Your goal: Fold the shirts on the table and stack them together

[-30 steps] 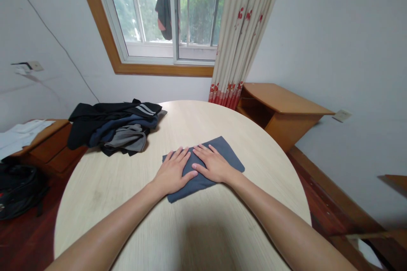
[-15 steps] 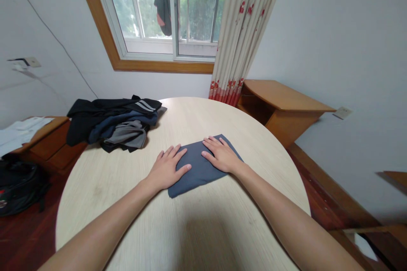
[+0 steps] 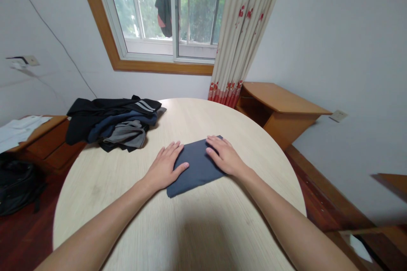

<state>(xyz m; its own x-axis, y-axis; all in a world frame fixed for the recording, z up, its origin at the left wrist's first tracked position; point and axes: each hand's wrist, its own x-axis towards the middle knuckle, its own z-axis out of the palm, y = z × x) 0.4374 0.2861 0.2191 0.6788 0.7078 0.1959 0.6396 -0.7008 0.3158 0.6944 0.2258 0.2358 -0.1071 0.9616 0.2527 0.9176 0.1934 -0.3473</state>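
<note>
A dark blue-grey folded garment (image 3: 197, 167) lies flat on the round, pale wooden table (image 3: 152, 233), a compact four-sided bundle set at a slant. Which kind of garment it is, I cannot tell. On its left edge rests my left hand (image 3: 163, 167), palm down, thumb stretched out over the cloth and the other fingers pointing away from me. My right hand (image 3: 227, 156) lies over the right end, covering that edge, its fingers reaching toward the far corner. Neither hand grips the cloth.
At the table's back left is a loose heap of black, navy and grey clothes (image 3: 111, 125). Beyond the table stand a brown wooden desk (image 3: 280, 101) and a floral curtain (image 3: 244, 29) beside the window. A black backpack (image 3: 19, 184) sits on the floor at left.
Both hands have shifted slightly outward toward the garment's ends, baring more of its middle. My right hand's fingers are closer together. The garment lies nearly where it was.
</note>
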